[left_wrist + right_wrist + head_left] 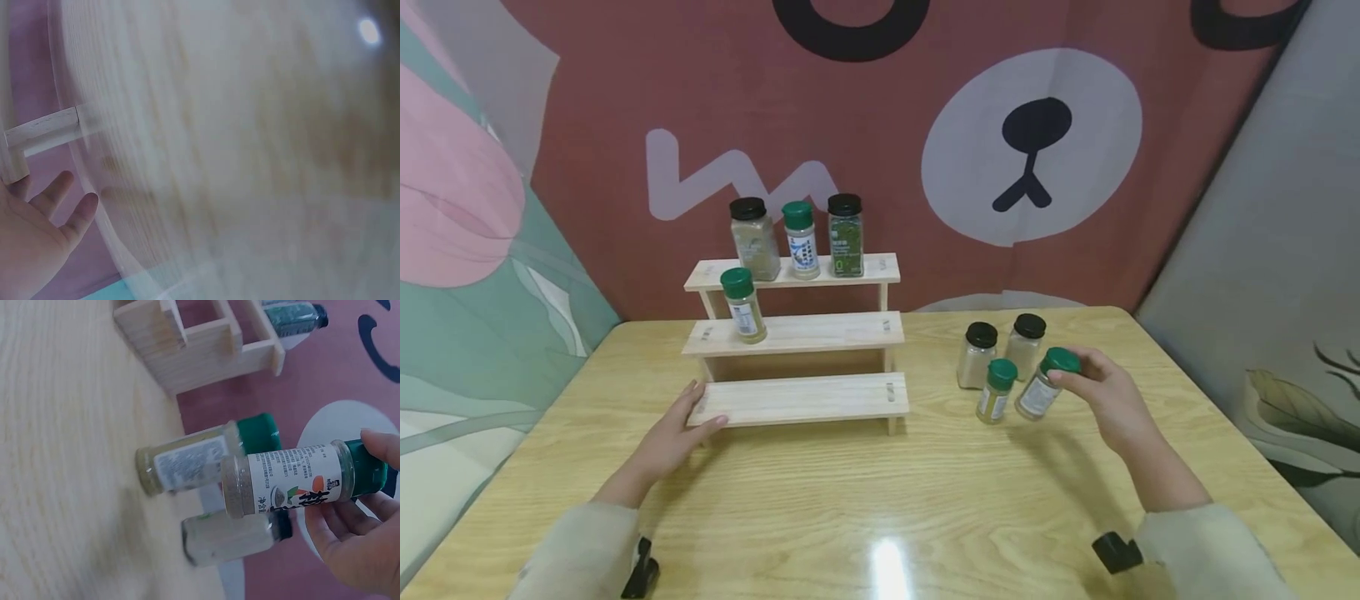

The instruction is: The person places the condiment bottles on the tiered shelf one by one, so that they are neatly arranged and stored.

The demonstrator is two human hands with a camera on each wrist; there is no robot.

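Note:
In the head view, my right hand (1108, 400) pinches the green cap of a spice jar (1037, 395), which tilts beside the other jars. The right wrist view shows this spice jar (294, 478) with a white printed label, its cap between thumb and fingers. My left hand (666, 433) holds the left end of the three-step wooden rack (805, 400), thumb at the front edge of the lowest step. Some fingers (81, 219) of that hand are spread away from the wood in the left wrist view. A green-capped jar (743, 317) stands on the middle step's left end.
On the top step stand a black-capped jar (756, 246), a green-capped jar (803, 250) and a jar of green flakes (847, 242). Right of the rack stand two black-capped jars (976, 364) and a green-capped jar (995, 400). A printed cloth (880, 150) hangs behind the table.

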